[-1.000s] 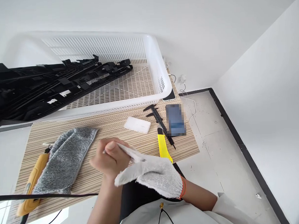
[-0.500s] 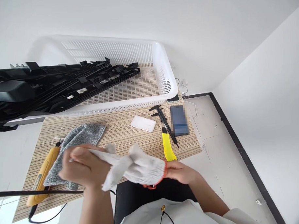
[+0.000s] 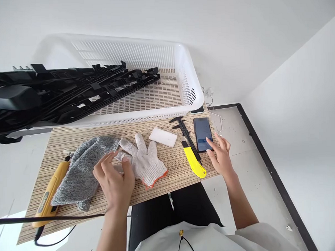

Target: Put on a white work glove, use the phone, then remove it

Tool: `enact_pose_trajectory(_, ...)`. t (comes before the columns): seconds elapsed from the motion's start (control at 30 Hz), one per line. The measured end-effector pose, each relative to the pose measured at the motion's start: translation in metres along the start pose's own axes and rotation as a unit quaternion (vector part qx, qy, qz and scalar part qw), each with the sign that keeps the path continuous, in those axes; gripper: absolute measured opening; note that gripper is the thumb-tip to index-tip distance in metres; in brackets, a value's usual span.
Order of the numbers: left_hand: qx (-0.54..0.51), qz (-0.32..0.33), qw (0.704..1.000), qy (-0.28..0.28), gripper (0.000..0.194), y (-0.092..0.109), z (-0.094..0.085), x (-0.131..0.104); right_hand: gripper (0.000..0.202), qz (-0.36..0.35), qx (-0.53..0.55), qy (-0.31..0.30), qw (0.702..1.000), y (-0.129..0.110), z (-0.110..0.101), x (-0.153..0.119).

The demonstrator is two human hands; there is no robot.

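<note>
A white knit glove with an orange cuff edge lies flat on the striped table, fingers toward the basket. My left hand is over the glove's left side and the grey cloth, its fingers curved and apart, holding nothing. On the right, my right hand has its fingers spread, the fingertips at the lower edge of a dark phone. Between glove and phone lie a yellow cutter, a black caliper and a white flat block.
Behind the table items stands a white slatted basket with long black plastic parts reaching out at its left. A yellow corded tool lies at the table's left edge, and a black cable crosses the lower left.
The white glove, held between both hands before, now lies on the table. My left hand has let go and opened; my right hand has moved right and up to the phone.
</note>
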State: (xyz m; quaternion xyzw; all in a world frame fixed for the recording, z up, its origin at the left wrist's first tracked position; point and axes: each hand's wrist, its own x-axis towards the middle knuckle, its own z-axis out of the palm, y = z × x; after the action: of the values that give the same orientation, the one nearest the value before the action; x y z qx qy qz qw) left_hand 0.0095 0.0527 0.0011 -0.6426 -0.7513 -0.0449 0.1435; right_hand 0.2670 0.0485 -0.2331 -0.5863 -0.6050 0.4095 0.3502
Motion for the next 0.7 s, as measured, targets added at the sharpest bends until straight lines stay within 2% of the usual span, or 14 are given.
enact_pose_trajectory(0.23,-0.002,-0.010,0.998,0.060,0.025,-0.0113,0.0072,-0.0006,0.045,0.027,-0.005,-0.026,0.999,-0.0010,0.0014,-0.0001)
enact_pose_trajectory(0.37,0.004,-0.019,0.998,0.064,0.022,-0.0098,0.0060,-0.0014,0.047,0.033,0.007,-0.015,0.999,-0.0010,0.0018,0.0016)
enact_pose_trajectory(0.57,-0.009,-0.026,0.997,0.079,0.024,-0.0125,0.0067,-0.0029,0.069,0.044,0.052,0.018,0.998,-0.0007,0.0034,0.0016)
enact_pose_trajectory(0.7,-0.023,-0.034,0.995,0.086,0.025,-0.0117,0.0068,-0.0024,0.085,0.044,0.065,0.001,0.997,-0.0024,0.0021,0.0040)
